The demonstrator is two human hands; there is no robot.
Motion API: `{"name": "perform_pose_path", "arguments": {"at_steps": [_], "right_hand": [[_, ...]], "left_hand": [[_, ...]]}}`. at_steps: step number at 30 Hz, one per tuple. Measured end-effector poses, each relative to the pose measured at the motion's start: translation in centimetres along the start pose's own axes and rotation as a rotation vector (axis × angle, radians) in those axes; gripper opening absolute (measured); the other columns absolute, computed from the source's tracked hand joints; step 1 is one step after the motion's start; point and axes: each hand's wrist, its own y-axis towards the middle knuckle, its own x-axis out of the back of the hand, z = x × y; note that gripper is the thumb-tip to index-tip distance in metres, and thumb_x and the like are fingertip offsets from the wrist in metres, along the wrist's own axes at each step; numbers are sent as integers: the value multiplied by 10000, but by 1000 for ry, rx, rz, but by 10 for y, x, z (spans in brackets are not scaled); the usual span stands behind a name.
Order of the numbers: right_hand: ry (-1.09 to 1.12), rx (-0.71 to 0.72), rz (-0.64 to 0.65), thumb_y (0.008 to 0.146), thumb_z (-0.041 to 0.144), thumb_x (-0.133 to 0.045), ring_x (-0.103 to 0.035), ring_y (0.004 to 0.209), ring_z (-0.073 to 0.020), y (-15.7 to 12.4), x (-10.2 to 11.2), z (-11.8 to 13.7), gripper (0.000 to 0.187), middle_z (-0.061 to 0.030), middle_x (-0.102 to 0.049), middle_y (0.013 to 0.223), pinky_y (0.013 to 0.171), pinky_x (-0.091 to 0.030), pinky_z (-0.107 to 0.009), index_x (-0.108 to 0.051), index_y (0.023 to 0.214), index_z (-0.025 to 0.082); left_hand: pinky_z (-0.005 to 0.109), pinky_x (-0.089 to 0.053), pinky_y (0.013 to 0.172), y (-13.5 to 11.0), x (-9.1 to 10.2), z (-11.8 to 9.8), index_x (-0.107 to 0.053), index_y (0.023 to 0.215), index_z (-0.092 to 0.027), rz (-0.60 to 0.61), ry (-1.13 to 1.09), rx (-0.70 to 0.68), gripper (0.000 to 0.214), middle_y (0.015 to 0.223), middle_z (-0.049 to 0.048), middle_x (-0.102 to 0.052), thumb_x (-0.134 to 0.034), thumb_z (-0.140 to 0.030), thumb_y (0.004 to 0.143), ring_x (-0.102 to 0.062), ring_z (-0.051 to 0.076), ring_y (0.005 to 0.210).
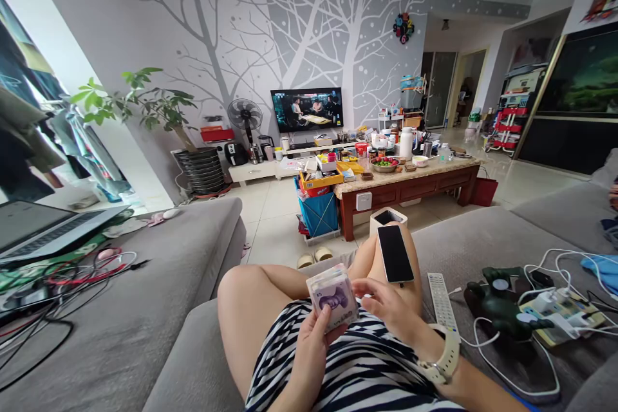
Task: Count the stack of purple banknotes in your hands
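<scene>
My left hand (pixel 311 344) grips a stack of purple banknotes (pixel 333 299) from below, held upright above my lap. My right hand (pixel 389 306), with a pale watch on its wrist, has its fingers pinched on the right edge of the same stack. A black phone (pixel 394 253) lies face up on my right thigh, just above the right hand. I sit on a grey sofa (pixel 159 309) in striped clothing.
A white remote (pixel 441 299) lies on the sofa right of my leg, beside a dark green object (pixel 502 309) and a power strip with white cables (pixel 560 312). A laptop (pixel 43 228) and tangled cords sit left. A cluttered coffee table (pixel 405 183), a white bin and a TV stand ahead.
</scene>
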Motion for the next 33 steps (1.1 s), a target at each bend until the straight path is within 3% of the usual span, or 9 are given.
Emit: {"name": "perform_pose_path", "arguments": {"at_steps": [2, 5, 10, 13, 17, 20, 23, 26, 33], "right_hand": [[260, -10, 16, 867, 528, -611, -648, 874, -231, 8, -24, 8, 412, -76, -715, 948, 801, -508, -346, -700, 1071, 181], [466, -31, -116, 872, 498, -624, -643, 811, -215, 17, -43, 10, 358, -56, -721, 877, 751, -503, -327, -716, 991, 174], [525, -46, -317, 838, 534, -647, -654, 820, -233, 21, -47, 5, 389, -63, -731, 860, 712, -510, -323, -720, 929, 162], [522, -72, -356, 827, 567, -643, -660, 861, -249, 20, -44, 0, 425, -77, -734, 891, 749, -520, -349, -715, 937, 163], [583, -144, -144, 838, 609, -606, -672, 888, -261, 13, -40, -5, 494, -106, -728, 899, 801, -519, -387, -705, 963, 142], [677, -254, 90, 767, 601, -680, -679, 888, -281, 7, -35, -4, 516, -115, -724, 858, 791, -524, -403, -699, 976, 130], [774, -318, 233, 711, 573, -709, -682, 892, -287, 4, -32, -1, 500, -114, -721, 851, 769, -528, -391, -703, 974, 147], [856, -327, 281, 656, 573, -700, -682, 870, -277, 3, -33, -4, 518, -102, -718, 869, 750, -529, -379, -693, 989, 176], [858, -323, 179, 682, 480, -559, -657, 843, -279, 3, -36, -24, 378, -98, -685, 818, 721, -531, -403, -648, 926, 206]], "left_hand": [[362, -585, 758, -1, -1, -3, -739, 952, -147, 30, 45, -22, 486, 947, 99, -774, -823, -485, 613, -707, 305, 944], [375, -571, 795, -2, -5, -8, -739, 966, -137, 78, 93, -12, 511, 977, 115, -771, -819, -496, 610, -692, 321, 996], [356, -558, 767, -2, -23, -14, -721, 987, -125, 210, 119, 131, 427, 952, 126, -767, -770, -434, 698, -707, 277, 906], [328, -564, 716, -2, -30, -14, -700, 1001, -135, 178, 85, 164, 336, 923, 104, -763, -728, -365, 758, -704, 238, 849], [297, -568, 618, -6, -27, -11, -669, 1006, -131, 73, 37, 221, 269, 872, 93, -746, -652, -336, 833, -688, 193, 731], [261, -551, 538, -11, -22, -9, -646, 1026, -128, 80, 3, 300, 282, 839, 84, -723, -633, -346, 847, -668, 170, 669], [244, -542, 501, -14, -19, -7, -609, 1040, -145, 109, -6, 346, 291, 805, 59, -695, -644, -354, 840, -662, 166, 654], [244, -543, 491, -16, -19, -4, -559, 1081, -176, 159, 5, 355, 313, 816, 41, -680, -656, -339, 832, -662, 167, 663], [264, -552, 499, -17, -16, 2, -490, 1064, -214, 248, -9, 416, 364, 831, 16, -661, -703, -296, 781, -665, 183, 706]]}}
